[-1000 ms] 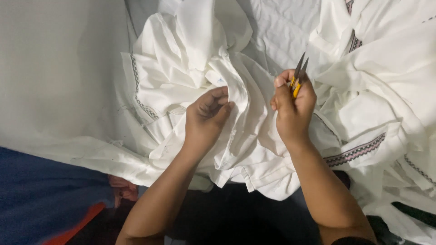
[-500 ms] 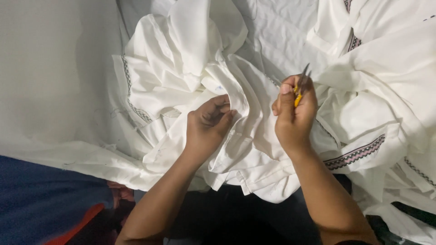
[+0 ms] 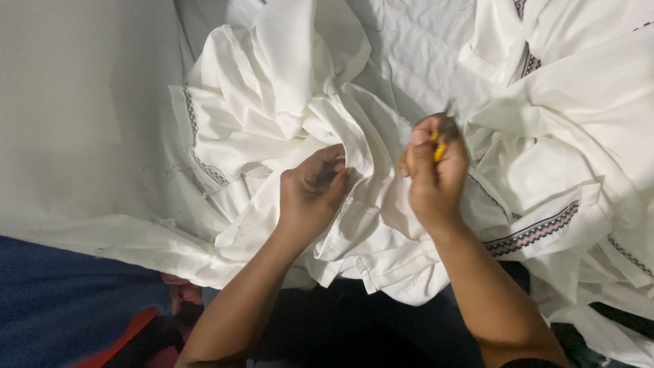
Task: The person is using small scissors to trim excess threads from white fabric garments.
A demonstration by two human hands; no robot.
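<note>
Left hand (image 3: 310, 194) pinches a white garment (image 3: 286, 123) fold; right hand (image 3: 432, 174) grips seemingly small yellow-handled snips (image 3: 439, 151).

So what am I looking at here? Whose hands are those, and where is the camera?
There is no machine here, just a person working with two bare hands. The camera sits on that person's head and looks down, so you see what they see. The left hand grips a fold of the white garment bunched in the middle. The right hand is closed around a small yellow-handled tool; its tip is blurred, so I cannot say what it touches. More white clothes with a dark patterned trim are piled on the right. Everything lies on a white sheet. At the bottom left is some blue cloth with an orange-red strip.
</note>
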